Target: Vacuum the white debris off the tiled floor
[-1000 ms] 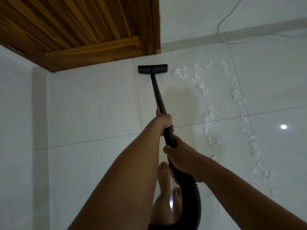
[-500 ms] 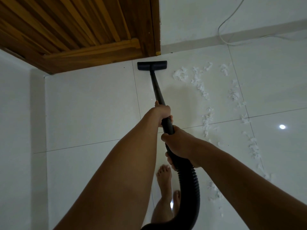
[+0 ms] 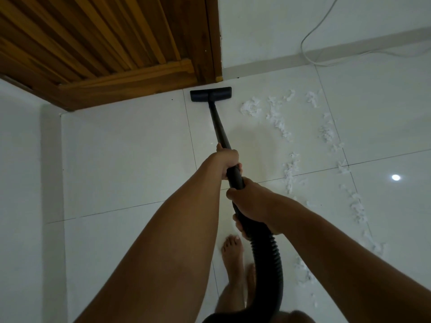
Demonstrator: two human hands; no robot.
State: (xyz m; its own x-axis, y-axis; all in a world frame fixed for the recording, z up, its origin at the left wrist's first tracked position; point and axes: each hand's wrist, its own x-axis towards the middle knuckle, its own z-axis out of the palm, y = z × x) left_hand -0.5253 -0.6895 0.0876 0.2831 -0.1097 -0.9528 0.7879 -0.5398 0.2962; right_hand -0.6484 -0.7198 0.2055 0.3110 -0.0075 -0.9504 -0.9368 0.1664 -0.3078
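1. While both hands grip it, vacuum wand (image 3: 219, 127) angles fwd: left hand (image 3: 227, 163) ahead, right hand (image 3: 251, 202) at hose (image 3: 268, 257) end.
2. Floor head (image 3: 210, 94) sits flat by wooden door (image 3: 105, 43).
3. White debris (image 3: 278, 118) strewn on tiled floor (image 3: 128, 148), right of head, not touching.

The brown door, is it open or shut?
Shut, it looks like. The wooden door sits flush in its frame, with no gap showing at the edge.

White tiled floor (image 3: 130, 159) carries scattered white debris (image 3: 277, 120), vacuum head (image 3: 210, 94).

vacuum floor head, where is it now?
Head view: the floor head sits upper centre on the tile, just below the wooden door frame, left of the white debris.
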